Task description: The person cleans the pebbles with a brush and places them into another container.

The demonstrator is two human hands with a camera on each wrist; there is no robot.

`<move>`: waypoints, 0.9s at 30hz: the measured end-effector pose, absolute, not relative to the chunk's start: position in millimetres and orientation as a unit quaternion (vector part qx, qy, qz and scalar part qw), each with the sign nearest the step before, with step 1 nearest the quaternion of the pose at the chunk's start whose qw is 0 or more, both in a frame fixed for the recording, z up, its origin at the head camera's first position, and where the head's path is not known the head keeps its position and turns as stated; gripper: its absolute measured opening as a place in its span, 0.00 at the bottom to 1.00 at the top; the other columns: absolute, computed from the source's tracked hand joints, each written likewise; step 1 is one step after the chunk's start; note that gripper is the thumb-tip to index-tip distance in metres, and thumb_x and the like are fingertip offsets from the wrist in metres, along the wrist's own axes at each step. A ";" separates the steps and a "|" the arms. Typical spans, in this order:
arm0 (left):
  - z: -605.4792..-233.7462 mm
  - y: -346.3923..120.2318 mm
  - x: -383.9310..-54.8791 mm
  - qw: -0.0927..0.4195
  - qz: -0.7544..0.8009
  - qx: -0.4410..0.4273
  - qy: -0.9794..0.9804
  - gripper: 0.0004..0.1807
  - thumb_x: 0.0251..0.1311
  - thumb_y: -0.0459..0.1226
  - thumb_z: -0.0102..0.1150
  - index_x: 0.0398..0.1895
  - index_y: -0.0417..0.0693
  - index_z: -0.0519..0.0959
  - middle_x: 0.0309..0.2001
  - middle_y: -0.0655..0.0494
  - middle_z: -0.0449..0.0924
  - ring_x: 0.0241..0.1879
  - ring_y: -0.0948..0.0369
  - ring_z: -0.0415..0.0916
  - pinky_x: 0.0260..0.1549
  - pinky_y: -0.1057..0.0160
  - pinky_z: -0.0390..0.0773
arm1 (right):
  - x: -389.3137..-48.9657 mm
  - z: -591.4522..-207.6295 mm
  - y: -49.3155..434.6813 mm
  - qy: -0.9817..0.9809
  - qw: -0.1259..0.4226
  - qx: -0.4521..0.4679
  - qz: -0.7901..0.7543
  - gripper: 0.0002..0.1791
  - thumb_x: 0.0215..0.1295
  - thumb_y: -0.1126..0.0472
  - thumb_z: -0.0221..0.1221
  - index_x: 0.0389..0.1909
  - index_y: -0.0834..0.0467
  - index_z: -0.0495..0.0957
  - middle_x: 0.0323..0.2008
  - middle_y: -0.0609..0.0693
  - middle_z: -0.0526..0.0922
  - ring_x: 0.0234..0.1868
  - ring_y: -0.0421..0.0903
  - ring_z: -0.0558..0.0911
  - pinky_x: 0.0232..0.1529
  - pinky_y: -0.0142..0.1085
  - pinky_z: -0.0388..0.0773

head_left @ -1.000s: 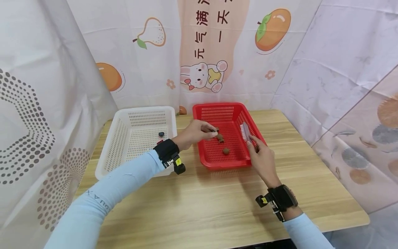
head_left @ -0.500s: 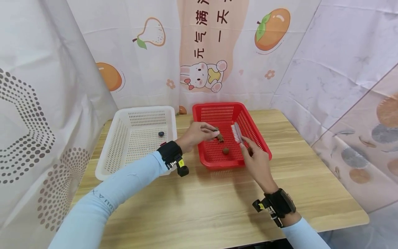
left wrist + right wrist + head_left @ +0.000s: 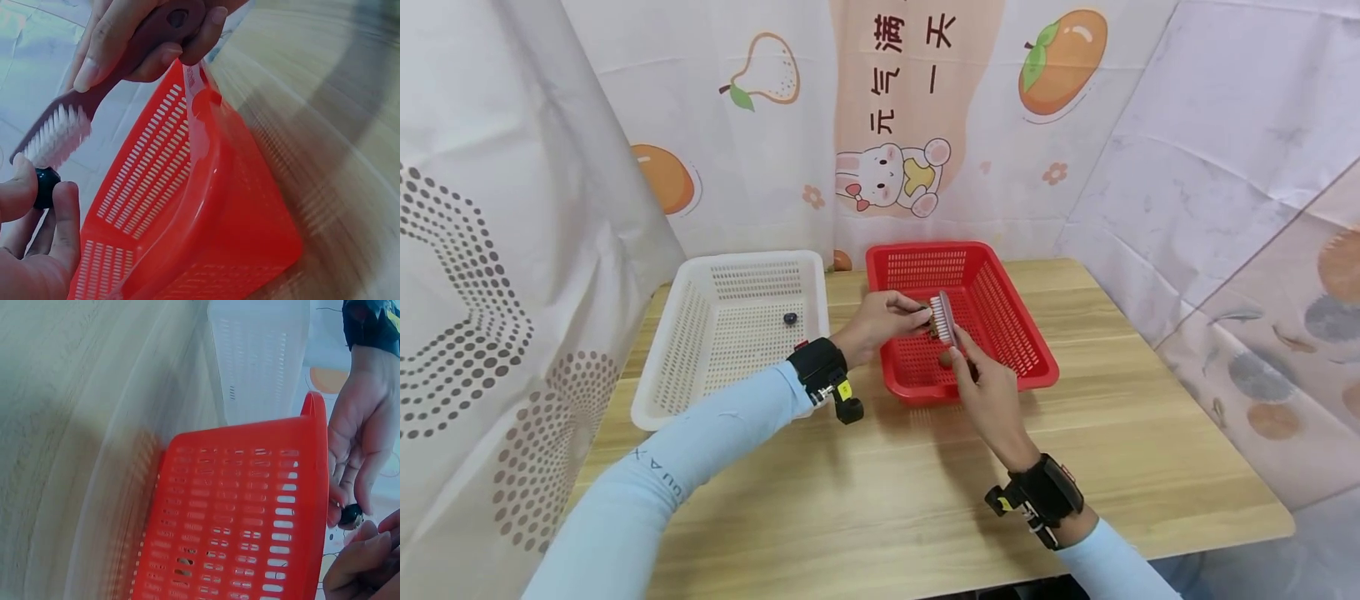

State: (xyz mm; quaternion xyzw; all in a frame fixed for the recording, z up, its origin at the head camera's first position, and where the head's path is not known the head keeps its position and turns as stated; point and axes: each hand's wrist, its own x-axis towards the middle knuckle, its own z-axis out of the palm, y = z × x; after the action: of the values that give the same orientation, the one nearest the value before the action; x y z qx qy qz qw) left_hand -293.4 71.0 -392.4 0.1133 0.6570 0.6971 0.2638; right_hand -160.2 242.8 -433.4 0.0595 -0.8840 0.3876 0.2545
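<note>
Thumb and fingers of my left hand (image 3: 887, 323) pinch a small, dark, shiny ball (image 3: 47, 187) over the red basket (image 3: 1026, 342). My right hand (image 3: 988, 396) grips a brush (image 3: 94, 100) by its purplish-brown handle, the white bristles (image 3: 59, 134) right at the top of the ball in the left wrist view. A light brownish patch shows on one end of the ball (image 3: 351, 515) in the right wrist view. Inside the red basket lies a round brown lump (image 3: 945, 359), with more brown pieces partly hidden behind the hands and brush.
To the left stands a white basket (image 3: 658, 367) holding a small dark round thing (image 3: 790, 318); the left forearm crosses its front. Both baskets are on a wooden table (image 3: 850, 508). A printed curtain (image 3: 805, 167) hangs close behind and at the sides.
My right hand has moved left with the brush, from the right side of the red basket until its bristles reach the left fingers. The left hand has stayed nearly in place.
</note>
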 end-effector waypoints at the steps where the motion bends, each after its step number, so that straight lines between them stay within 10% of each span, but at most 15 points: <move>1: -392.9 71.1 -293.2 0.264 0.702 0.109 0.653 0.15 0.65 0.33 0.68 0.52 0.35 0.80 0.49 0.42 0.85 0.46 0.52 0.87 0.53 0.54 0.82 | -160.8 -433.2 241.4 -0.883 0.254 0.064 0.388 0.24 0.78 0.63 0.56 0.72 0.54 0.72 0.35 0.48 0.87 0.15 0.38 0.62 0.14 0.31 0.59; 27: -398.0 67.3 -293.8 0.286 0.700 0.131 0.641 0.12 0.67 0.28 0.64 0.51 0.31 0.82 0.49 0.42 0.81 0.43 0.56 0.84 0.60 0.49 0.78 | -174.6 -429.0 231.4 -0.895 0.254 0.047 0.365 0.22 0.79 0.60 0.55 0.71 0.57 0.73 0.26 0.48 0.83 0.14 0.37 0.62 0.14 0.32 0.57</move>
State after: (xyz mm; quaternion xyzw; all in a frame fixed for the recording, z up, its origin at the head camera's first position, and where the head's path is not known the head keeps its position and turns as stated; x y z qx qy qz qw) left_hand -293.8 67.3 -398.0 0.1315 0.6409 0.6999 0.2864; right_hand -174.6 231.4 -429.0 0.0465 -0.8946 0.3649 0.2537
